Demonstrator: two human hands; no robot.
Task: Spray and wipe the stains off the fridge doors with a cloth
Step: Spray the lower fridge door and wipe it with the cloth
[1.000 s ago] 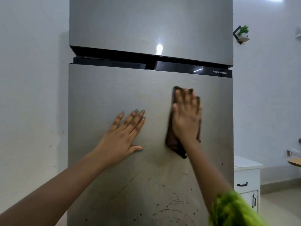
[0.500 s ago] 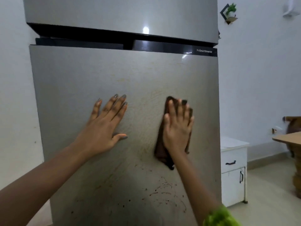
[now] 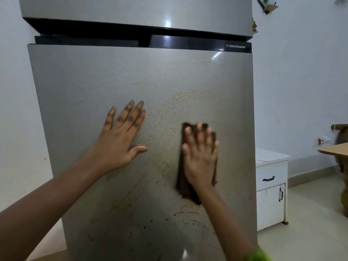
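1. Over the last second the right hand (image 3: 200,157) has slid the brown cloth (image 3: 183,187) down the lower fridge door (image 3: 84,87), toward 6 o'clock. Its fingertips were above those of the left hand (image 3: 120,142); now they sit below them.
2. The right hand lies flat with its fingers spread, pressing the cloth against the door. It is blurred, so it is probably mid-stroke, though I cannot be sure.
3. The left hand has kept its place at about 9 o'clock from the cloth. Its palm is flat, its fingers are straight and it holds nothing, only bracing against the door.
4. A yellowish swirl of smears (image 3: 180,102) shows at 12 o'clock from the cloth. I take it for loosened grime rather than a clean patch, so that area likely needs another pass.
5. The dark brown streaks and specks (image 3: 188,215) lie at 6 o'clock, just beneath the cloth's hanging end, and look untouched. The downward stroke is heading for them, so the wiping seems well short of done.
6. No spray bottle is in view.
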